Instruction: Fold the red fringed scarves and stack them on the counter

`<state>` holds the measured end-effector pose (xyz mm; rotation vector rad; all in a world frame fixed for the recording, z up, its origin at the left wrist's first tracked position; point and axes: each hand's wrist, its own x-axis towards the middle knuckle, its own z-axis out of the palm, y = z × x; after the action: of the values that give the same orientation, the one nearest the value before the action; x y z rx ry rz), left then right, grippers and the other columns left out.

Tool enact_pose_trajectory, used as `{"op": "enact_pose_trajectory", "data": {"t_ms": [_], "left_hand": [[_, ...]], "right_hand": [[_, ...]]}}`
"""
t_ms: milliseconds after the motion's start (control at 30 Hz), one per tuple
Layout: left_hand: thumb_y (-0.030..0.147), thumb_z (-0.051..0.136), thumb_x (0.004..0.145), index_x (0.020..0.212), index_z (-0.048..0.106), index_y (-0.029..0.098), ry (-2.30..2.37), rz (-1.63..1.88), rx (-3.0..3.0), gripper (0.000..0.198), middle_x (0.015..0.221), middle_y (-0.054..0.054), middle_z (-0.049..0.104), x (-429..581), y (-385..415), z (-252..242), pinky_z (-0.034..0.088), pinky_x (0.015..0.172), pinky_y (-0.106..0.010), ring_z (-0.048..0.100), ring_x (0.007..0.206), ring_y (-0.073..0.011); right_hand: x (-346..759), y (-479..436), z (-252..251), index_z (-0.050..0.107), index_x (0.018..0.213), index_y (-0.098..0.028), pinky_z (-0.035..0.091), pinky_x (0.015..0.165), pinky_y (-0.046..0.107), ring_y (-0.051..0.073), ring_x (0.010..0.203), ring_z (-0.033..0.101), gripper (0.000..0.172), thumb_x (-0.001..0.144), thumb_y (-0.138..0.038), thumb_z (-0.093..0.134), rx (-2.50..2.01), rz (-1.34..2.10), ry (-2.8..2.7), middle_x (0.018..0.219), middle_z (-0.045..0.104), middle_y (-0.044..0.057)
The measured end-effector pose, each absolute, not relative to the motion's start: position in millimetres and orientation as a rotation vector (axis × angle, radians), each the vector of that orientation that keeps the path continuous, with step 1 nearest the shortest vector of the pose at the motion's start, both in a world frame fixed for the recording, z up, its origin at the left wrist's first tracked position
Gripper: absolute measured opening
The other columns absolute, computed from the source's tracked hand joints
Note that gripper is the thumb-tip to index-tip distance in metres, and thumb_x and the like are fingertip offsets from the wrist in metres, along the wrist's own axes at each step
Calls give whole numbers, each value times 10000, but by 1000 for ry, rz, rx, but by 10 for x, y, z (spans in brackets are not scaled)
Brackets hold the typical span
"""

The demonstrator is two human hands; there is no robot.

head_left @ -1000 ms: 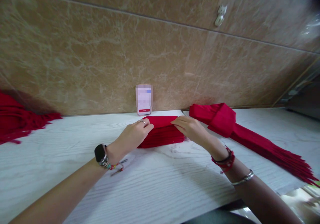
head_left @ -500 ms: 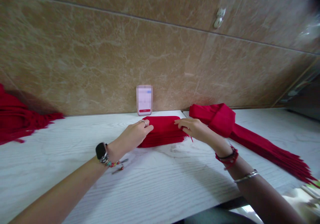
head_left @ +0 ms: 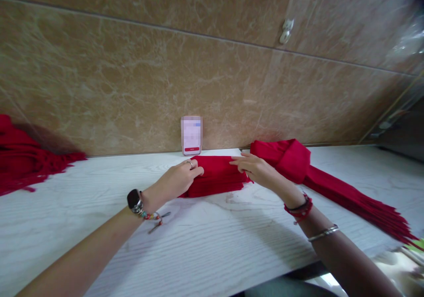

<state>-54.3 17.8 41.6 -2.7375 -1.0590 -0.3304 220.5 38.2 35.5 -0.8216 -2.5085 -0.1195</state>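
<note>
A folded red scarf (head_left: 217, 173) with fringe lies flat on the white table (head_left: 205, 230) in front of me. At its left end my left hand (head_left: 183, 177) has its fingers curled closed on the cloth, the fingertips partly hidden. My right hand (head_left: 256, 169) reaches over the scarf's right end, its fingers stretched out and somewhat apart, the tips touching the cloth. Just beyond that hand, a second red scarf (head_left: 294, 160) lies loosely folded over itself, its fringed tail running toward the right front.
A phone (head_left: 191, 135) with a lit, blurred screen leans upright against the brown marbled wall (head_left: 132, 80). More red fringed cloth (head_left: 26, 160) is heaped at the far left. A dark object (head_left: 404, 124) stands at the right end, and the table's front edge runs below my right forearm.
My right hand's fingers have spread a little more over the scarf's right end. My left hand stays at the left end. The whole view has shifted slightly.
</note>
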Motion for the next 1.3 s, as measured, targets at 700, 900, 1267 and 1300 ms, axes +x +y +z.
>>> {"op": "enact_pose_trajectory", "data": {"t_ms": [700, 900, 1267, 1300], "left_hand": [[537, 385, 874, 1423, 98, 323, -1263, 100, -2952, 656, 1501, -94, 4, -639, 235, 243, 136, 1038, -544, -7, 1357, -332], [542, 390, 870, 1399, 176, 377, -1143, 105, -2976, 594, 1505, -75, 2, -630, 188, 330, 71, 1032, -580, -81, 1344, -352], [433, 252, 940, 1387, 270, 294, -1290, -336, -2885, 468, 1497, -45, 147, -484, 302, 386, 137, 1074, -456, 93, 1366, -248], [403, 232, 946, 1391, 270, 240, -1320, -434, -2819, 476, 1487, -66, 183, -429, 331, 358, 157, 1079, -420, 127, 1362, -228]], "right_hand": [[2142, 341, 306, 662, 1037, -170, 451, 967, 331, 180, 1056, 583, 296, 818, -61, 495, -748, -166, -2667, 1103, 647, 77], [2145, 375, 304, 653, 1052, -149, 408, 1003, 408, 212, 1118, 537, 312, 834, -45, 455, -722, -384, -2663, 1145, 620, 108], [1990, 299, 515, 540, 1222, -170, 408, 990, 396, 227, 1184, 476, 365, 888, -275, 436, -1074, -73, -2470, 1251, 550, 95], [1893, 326, 488, 514, 1247, -161, 394, 997, 418, 239, 1207, 450, 384, 902, -287, 402, -1128, -122, -2410, 1275, 527, 109]]}}
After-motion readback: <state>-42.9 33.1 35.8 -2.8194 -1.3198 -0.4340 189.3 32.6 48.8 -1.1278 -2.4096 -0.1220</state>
